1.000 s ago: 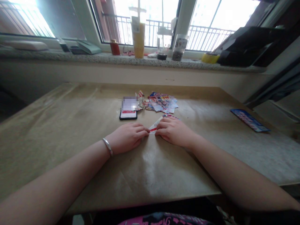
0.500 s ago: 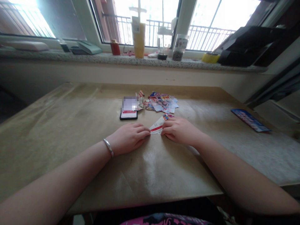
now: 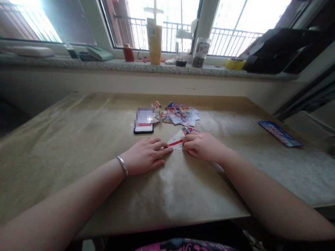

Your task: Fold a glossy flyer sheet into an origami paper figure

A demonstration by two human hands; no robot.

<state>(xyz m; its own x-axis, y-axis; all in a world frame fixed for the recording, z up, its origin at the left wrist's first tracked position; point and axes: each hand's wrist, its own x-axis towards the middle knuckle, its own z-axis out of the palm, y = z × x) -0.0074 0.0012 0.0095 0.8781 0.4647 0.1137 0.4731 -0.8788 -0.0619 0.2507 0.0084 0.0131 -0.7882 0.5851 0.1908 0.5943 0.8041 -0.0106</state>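
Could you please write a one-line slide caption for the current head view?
Left hand and right hand touching a paper on a table, with a phone and paper pile beyond.

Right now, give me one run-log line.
left hand: touching paper, left tip | right hand: covering its right part | phone: beyond left hand | printed-paper pile: beyond paper
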